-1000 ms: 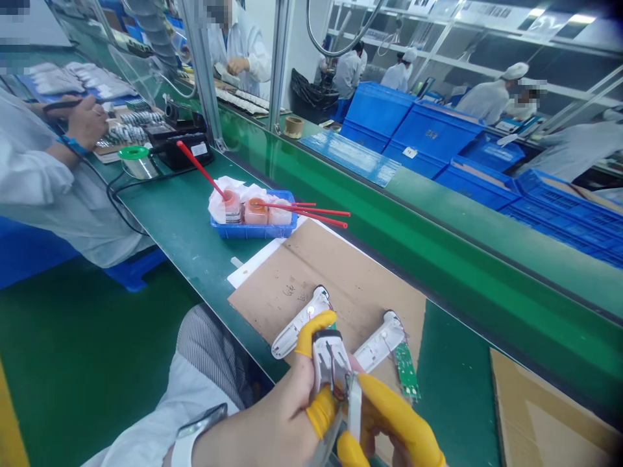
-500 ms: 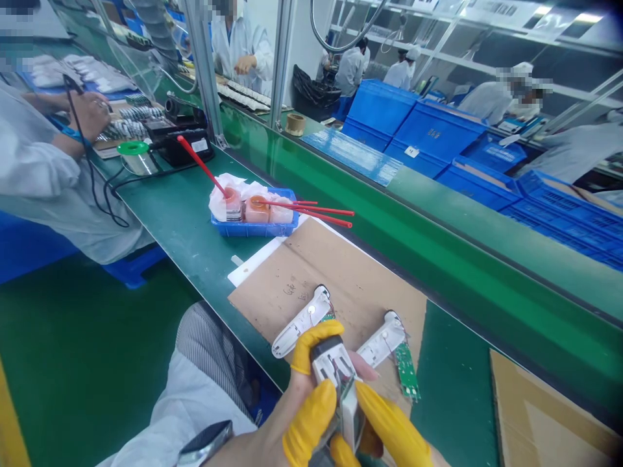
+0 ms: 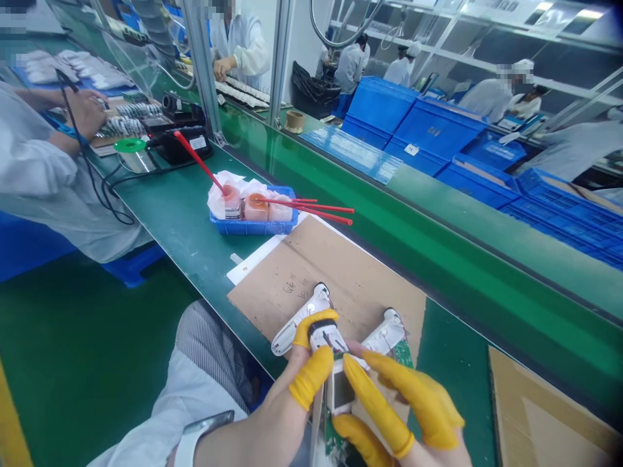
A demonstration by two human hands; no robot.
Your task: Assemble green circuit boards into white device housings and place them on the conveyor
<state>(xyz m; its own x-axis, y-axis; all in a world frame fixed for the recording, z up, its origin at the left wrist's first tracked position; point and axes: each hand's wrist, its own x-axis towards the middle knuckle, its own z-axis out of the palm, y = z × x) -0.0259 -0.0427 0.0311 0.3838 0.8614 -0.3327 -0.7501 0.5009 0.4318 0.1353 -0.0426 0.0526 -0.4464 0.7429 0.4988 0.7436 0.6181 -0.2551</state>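
My left hand, in yellow finger cots, is closed around a white plastic housing with a black end. In my right hand, also in yellow finger cots, a green circuit board with a small display is pinched at the housing's near end. The left thumb touches the display's upper corner. Part of the board is hidden by the fingers. Beyond my hands, on a cardboard sheet, lie two similar white housings, one at left and one at right. A green board is beside the right one.
A blue tray with paper-wrapped jars and red sticks stands farther back. Solder wire sits near a co-worker's sleeve at left. A green channel runs behind the bench. More cardboard lies at right.
The display piece has turned so that its dark screen faces up. My right fingers have spread across it, and the right hand has shifted a little up and rightward.
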